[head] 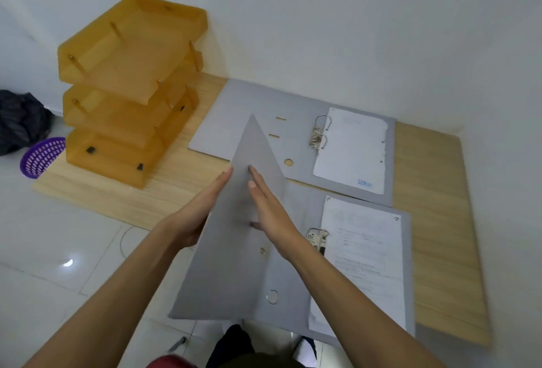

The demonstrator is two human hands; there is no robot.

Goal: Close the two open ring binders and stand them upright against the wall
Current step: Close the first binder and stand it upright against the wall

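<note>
Two grey ring binders lie on a low wooden board (434, 221) by the white wall (352, 30). The far binder (234, 115) lies fully open and flat, with white paper beside its metal rings (319, 133). The near binder (296, 294) is half open: its left cover (234, 250) stands raised at a steep tilt. My left hand (199, 212) presses flat on the cover's outer side, and my right hand (269, 209) lies flat on its inner side, fingers straight. Printed sheets (363, 250) rest on the near binder's right half, next to its rings (316, 235).
An orange three-tier letter tray (129, 92) stands on the board's left end. On the white tiled floor to the left are a purple basket (41, 156) and a dark cloth bundle (20, 121). A pen (176, 344) lies on the floor near me.
</note>
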